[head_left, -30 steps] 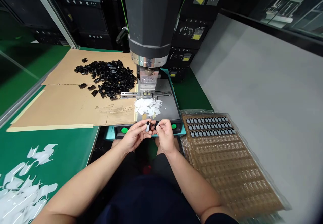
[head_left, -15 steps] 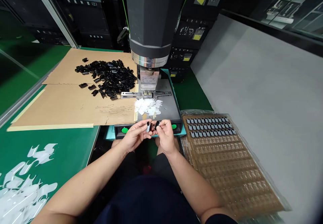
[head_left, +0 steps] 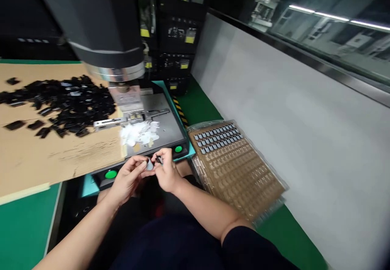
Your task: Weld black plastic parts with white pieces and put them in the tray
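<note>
My left hand [head_left: 129, 176] pinches a small black part with a pale grey-white face [head_left: 149, 165] between thumb and fingers. Close against it, my right hand [head_left: 166, 171] is closed on a small black piece [head_left: 159, 159], partly hidden by the fingers. Both hands are at the front edge of the press base [head_left: 170, 134]. Just beyond them on the base lies a heap of white plastic film pieces [head_left: 138, 133]. Above that heap are the press head [head_left: 105, 55] and a metal fixture [head_left: 134, 117].
A pile of black parts [head_left: 73, 103] covers part of the cardboard [head_left: 91, 152] at left. Green buttons [head_left: 111, 174] sit on the base front. At right, a clear tray [head_left: 234, 176] holds rows of grey-faced parts [head_left: 217, 137] beside a grey panel [head_left: 258, 91].
The view has swung to the right, so the press and black pile appear farther left. My hands stay together in front of the base, still holding the small parts.
</note>
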A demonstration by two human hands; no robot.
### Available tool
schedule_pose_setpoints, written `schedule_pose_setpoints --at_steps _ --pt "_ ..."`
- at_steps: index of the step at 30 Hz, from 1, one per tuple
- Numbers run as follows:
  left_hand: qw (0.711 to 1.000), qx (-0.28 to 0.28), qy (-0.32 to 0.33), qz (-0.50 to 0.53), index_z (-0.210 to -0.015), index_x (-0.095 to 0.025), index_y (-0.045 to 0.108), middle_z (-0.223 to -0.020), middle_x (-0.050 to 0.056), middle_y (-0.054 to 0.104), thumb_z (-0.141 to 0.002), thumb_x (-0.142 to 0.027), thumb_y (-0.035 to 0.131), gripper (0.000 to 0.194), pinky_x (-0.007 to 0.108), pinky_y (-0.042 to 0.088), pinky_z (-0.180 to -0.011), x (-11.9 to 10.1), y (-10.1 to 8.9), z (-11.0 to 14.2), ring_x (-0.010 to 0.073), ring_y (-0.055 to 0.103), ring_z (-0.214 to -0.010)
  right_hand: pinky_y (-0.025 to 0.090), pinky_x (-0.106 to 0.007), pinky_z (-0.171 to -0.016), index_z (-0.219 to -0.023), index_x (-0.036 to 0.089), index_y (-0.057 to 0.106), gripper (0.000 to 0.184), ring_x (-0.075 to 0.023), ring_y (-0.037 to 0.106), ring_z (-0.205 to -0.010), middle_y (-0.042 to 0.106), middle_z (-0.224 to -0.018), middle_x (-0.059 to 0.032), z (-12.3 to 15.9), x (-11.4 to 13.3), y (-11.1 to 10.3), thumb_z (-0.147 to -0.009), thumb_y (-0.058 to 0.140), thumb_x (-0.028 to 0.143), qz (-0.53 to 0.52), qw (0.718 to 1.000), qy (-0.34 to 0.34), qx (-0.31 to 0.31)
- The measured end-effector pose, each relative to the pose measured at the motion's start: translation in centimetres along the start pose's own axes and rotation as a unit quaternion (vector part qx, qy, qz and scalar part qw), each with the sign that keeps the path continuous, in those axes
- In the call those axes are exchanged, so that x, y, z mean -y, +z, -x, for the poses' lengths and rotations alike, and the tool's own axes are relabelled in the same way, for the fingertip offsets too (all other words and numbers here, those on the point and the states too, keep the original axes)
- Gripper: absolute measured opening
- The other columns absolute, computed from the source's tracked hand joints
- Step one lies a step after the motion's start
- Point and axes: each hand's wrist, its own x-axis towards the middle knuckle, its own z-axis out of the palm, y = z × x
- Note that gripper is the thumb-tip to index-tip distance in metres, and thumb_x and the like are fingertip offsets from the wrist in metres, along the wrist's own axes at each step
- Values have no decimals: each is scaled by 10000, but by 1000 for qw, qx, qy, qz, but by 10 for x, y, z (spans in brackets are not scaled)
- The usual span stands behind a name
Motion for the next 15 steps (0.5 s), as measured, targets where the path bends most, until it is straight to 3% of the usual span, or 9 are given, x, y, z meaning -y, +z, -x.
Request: schedule_pose_setpoints --at_steps 4,9,12,15 --pt "999 -9 -12 -37 -981 -190 704 -1030 24 706 -810 -382 928 341 247 626 -771 14 14 4 142 699 -857 590 -434 -949 -1350 262 419 564 -245 671 -1050 633 -1173 -74 14 2 -12 -855 689 265 140 990 -28 -3" --pt "993 -2 -29 -112 -982 -196 716 -1024 33 717 -787 -480 928 405 272 631 -776 22 42 11 169 710 -861 573 -420 -961 -1191 270 562 358 -259 685 -1073 685 -1129 -60 29 -7 -39 -868 717 286 208 977 -43 -1" --pt "973 -21 -10 -228 -1090 -218 752 -1210 79 736 -778 -568 908 494 395 639 -966 8 33 15 271 734 -1077 564 -397 -954 -1160 267 606 298 -242 692 -1053 712 -1124 -53 32 -28 -84 -880 707 244 218 974 -16 -57" --pt "919 -91 70 -377 -1082 -251 782 -1227 61 749 -794 -601 876 463 452 564 -1128 -20 5 26 326 669 -1254 573 -381 -861 -1148 262 642 262 -225 676 -947 717 -1078 -44 32 -62 -165 -893 697 244 246 953 78 -157"
